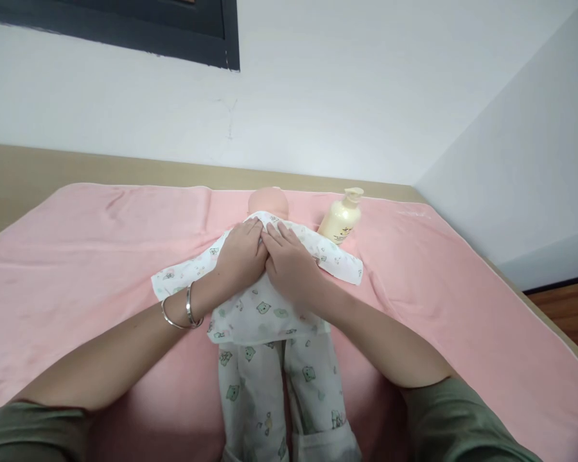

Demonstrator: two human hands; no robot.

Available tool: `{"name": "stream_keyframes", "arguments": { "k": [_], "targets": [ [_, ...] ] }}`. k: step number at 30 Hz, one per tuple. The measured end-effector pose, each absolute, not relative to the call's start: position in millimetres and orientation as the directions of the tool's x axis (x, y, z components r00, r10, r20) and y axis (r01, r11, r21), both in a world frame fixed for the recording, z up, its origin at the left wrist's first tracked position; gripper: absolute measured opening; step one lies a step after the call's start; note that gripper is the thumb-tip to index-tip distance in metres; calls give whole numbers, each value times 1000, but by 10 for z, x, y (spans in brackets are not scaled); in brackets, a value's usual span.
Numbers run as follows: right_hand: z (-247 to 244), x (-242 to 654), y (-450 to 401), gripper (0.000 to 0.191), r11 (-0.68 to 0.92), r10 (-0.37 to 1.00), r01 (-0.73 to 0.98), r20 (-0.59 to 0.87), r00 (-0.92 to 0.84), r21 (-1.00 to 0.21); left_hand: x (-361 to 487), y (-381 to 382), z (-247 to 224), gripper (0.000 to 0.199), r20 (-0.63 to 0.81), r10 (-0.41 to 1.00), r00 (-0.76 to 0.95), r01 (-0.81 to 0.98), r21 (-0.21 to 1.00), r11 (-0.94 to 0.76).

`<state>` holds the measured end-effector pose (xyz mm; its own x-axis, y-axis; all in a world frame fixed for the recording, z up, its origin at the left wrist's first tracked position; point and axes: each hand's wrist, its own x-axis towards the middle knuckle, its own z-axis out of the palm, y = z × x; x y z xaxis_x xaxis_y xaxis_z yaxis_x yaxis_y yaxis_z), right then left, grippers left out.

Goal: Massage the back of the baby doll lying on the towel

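Note:
A baby doll [268, 201] lies stretched out on a pink blanket [101, 237], its bald head away from me. It wears a white shirt [260, 321] and matching trousers [313, 378], both printed with small green animal figures. My left hand [242, 253] rests flat on the upper part of the shirt, fingers extended. Beside it, my right hand [291, 260] lies flat too, and the two hands touch near the middle. Neither grasps anything. Whether the doll lies on its back or its front, I cannot tell.
A cream pump bottle [340, 221] leans near the doll's right-hand sleeve. Past the blanket runs a wooden surface edge [173, 168] against a white wall [318, 90]. A dark frame [197, 48] is on the wall at upper left.

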<state>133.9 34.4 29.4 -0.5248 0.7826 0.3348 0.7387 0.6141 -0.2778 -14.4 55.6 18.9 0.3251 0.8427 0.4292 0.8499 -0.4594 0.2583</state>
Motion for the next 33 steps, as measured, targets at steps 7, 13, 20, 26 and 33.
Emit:
{"name": "stream_keyframes", "arguments": {
  "k": [7,13,20,26,33],
  "targets": [
    [421,1469,676,44,528,847,659,281,-451,-535,-39,293,206,33,492,814,308,881,176,-439],
    [406,1491,701,38,500,863,619,291,-413,-606,-31,196,327,24,456,836,306,860,244,-448],
    [373,1513,733,43,435,900,741,278,-336,-512,-124,403,372,31,259,952,161,812,513,-277],
    [321,1434,541,48,461,868,862,306,-391,-208,-205,636,240,28,255,958,132,811,528,-252],
    [368,1410,315,37,599,761,796,373,-531,-88,-130,550,171,28,430,857,284,855,291,-429]
  ]
}}
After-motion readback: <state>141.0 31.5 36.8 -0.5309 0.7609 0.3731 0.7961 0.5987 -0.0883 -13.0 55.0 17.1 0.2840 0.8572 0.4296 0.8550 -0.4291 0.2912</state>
